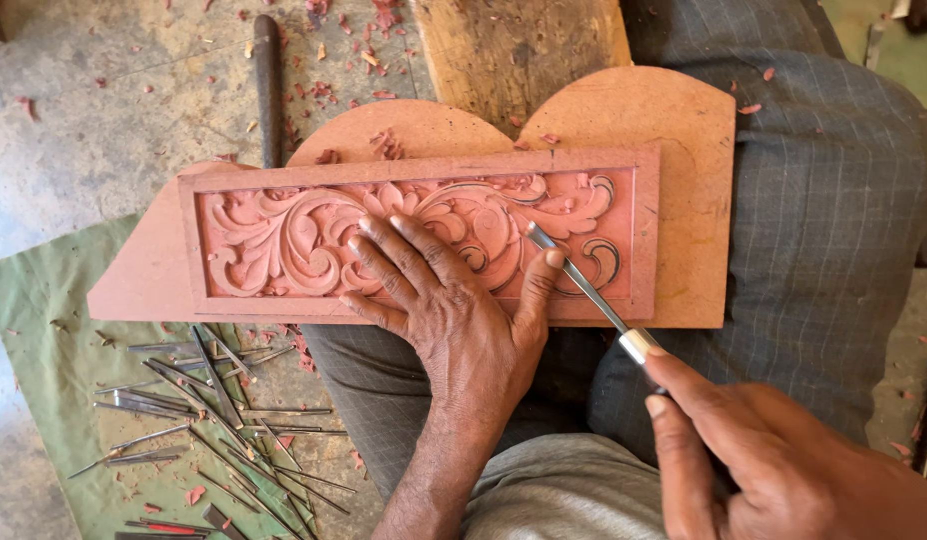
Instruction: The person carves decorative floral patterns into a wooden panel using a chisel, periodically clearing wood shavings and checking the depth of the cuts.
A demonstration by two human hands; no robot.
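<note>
A reddish wooden panel (674,130) with a carved scrolling leaf relief rests across my lap. My left hand (439,300) lies flat on the carved middle, fingers spread, its thumb pressed against the blade of a thin metal chisel (584,285). My right hand (774,455) grips the chisel's handle at the lower right. The chisel's tip touches the relief near the right-hand scrolls.
Several thin metal carving tools (214,410) lie scattered on a green cloth (34,330) at the lower left. A long dark-handled tool (269,85) lies on the concrete floor above the panel. Red wood chips litter the floor. A wooden block (524,50) stands behind the panel.
</note>
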